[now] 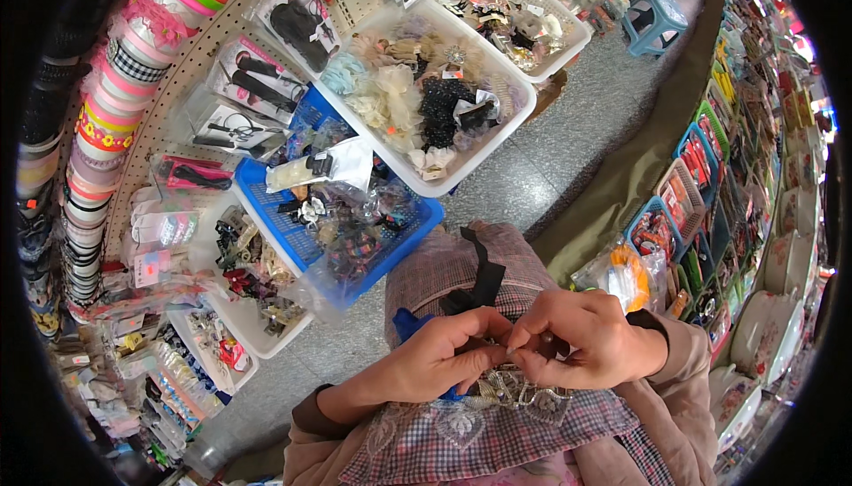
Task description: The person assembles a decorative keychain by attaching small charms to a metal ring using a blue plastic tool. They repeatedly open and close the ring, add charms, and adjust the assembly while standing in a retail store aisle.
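My left hand (pixel 432 360) and my right hand (pixel 593 340) meet over my lap, thumbs and fingertips pinched close together. Whatever small thing lies between the fingertips is too hidden to name. Just beneath them, a cluster of shiny gold and silver-coloured jewelry-like pieces (pixel 519 391) rests on the plaid apron (pixel 524 437). Beyond the hands, a black ribbon-like strip (pixel 485 275) lies across the plaid cloth on my knees. Some blue material (pixel 409 323) shows beside my left hand, partly covered by it.
Ahead to the left stand a blue basket (pixel 429 213) of packaged trinkets and a white tray (pixel 432 188) of hair accessories. A wall rack of headbands (pixel 133 51) rises at far left. Small baskets (pixel 654 230) line the right side. A blue stool (pixel 655 20) stands far off.
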### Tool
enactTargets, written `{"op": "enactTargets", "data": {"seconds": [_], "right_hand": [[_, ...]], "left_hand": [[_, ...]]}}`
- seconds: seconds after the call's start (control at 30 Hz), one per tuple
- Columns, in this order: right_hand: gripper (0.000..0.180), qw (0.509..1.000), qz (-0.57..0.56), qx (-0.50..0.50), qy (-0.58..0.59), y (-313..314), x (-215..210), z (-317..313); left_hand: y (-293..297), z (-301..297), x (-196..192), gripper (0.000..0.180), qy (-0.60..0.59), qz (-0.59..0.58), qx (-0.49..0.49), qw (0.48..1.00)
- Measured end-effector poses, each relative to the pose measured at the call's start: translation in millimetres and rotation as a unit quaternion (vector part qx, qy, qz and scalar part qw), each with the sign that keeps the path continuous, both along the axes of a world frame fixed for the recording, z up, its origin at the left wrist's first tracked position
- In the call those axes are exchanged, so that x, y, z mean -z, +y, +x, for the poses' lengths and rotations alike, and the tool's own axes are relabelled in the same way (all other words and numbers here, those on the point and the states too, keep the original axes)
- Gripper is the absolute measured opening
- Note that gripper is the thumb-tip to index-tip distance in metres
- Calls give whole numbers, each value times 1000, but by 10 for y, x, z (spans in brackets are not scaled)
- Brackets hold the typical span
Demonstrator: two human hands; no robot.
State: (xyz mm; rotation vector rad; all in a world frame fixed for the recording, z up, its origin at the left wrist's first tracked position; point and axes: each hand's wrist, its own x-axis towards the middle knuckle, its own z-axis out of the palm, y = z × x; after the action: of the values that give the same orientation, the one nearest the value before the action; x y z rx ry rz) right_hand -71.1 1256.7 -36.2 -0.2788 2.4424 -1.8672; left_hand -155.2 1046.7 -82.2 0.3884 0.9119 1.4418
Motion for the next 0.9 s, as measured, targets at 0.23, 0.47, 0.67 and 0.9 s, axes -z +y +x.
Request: {"op": "enactTargets", "data": {"seconds": [0.23,0.47,0.67,0.9], "right_hand": [[14,999,6,0,-33,-93,-24,4],[20,990,-88,-19,-106,-69,-157,22],[32,928,-268,-12,-258,36,-268,55],[21,946,-150,60,-280,58,-279,122]], "left_hand": [[-16,33,52,22,5,-1,10,1000],[-32,39,118,17,-27,32,-1,999],[-49,69,213,16,-55,106,-56,991],[-16,32,239,10,-14,105,-42,993]]}}
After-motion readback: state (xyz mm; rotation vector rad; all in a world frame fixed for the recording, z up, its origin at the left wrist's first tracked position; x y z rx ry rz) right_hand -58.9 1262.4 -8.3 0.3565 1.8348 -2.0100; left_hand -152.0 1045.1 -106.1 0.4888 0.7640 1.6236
